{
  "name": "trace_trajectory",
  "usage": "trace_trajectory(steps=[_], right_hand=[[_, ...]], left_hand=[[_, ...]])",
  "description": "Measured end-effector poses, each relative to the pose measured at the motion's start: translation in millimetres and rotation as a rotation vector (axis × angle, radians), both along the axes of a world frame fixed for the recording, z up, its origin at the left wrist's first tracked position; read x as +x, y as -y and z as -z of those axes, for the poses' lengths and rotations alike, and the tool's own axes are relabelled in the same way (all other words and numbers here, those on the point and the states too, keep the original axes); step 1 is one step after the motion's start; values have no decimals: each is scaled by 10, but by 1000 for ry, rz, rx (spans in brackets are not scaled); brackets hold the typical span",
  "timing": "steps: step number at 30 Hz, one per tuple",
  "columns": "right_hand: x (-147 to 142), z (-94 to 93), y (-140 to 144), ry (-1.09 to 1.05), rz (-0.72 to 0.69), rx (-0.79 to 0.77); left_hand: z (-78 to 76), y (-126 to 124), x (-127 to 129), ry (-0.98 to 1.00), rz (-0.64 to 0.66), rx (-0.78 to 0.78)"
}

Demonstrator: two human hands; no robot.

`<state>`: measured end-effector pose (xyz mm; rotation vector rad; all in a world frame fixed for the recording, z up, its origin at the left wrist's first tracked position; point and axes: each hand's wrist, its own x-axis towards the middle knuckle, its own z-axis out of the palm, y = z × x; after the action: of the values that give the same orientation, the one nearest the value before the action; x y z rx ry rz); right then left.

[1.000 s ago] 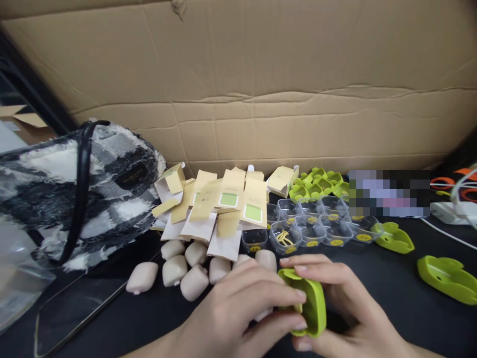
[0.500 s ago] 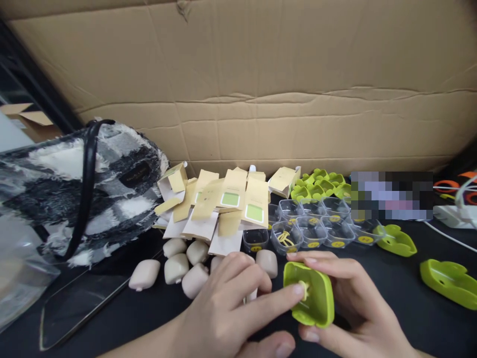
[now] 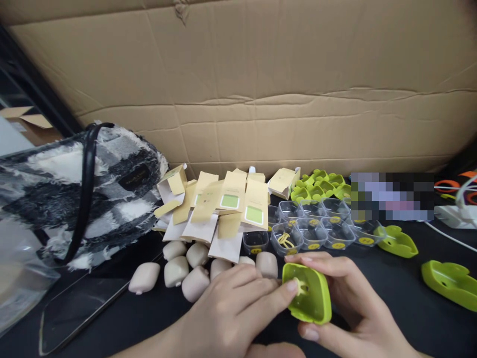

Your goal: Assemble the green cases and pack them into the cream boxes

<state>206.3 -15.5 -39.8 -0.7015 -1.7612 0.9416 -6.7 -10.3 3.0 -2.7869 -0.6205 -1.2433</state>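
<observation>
My right hand [image 3: 350, 303] holds a lime-green plastic shell [image 3: 311, 298], its hollow side turned up toward me. The index fingertip of my left hand [image 3: 231, 313] presses on a small yellowish piece in the shell's hollow. Just behind my left hand lie several beige rounded cases [image 3: 175, 271] on the black table top [image 3: 395, 283]. Behind those is a pile of flat tan paper boxes [image 3: 231, 204] with green windows.
Several clear plastic trays [image 3: 316, 228] with yellow stickers and small green heart-shaped pieces [image 3: 316, 186] sit at the back. Two more green shells [image 3: 397, 241] [image 3: 450, 281] lie to the right. A furry black-and-white bag [image 3: 74, 189] stands on the left, a cardboard wall [image 3: 261, 84] behind, white cables [image 3: 454, 214] far right.
The green shell has been turned from edge-on to hollow side up. My left hand's fingers have left its rim, and the index finger now presses inside it.
</observation>
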Motion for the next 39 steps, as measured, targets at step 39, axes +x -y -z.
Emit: trace_trajectory(steps=[39], right_hand=[[-27, -38, 2, 62, 12, 92]], left_hand=[[243, -9, -27, -114, -74, 52]])
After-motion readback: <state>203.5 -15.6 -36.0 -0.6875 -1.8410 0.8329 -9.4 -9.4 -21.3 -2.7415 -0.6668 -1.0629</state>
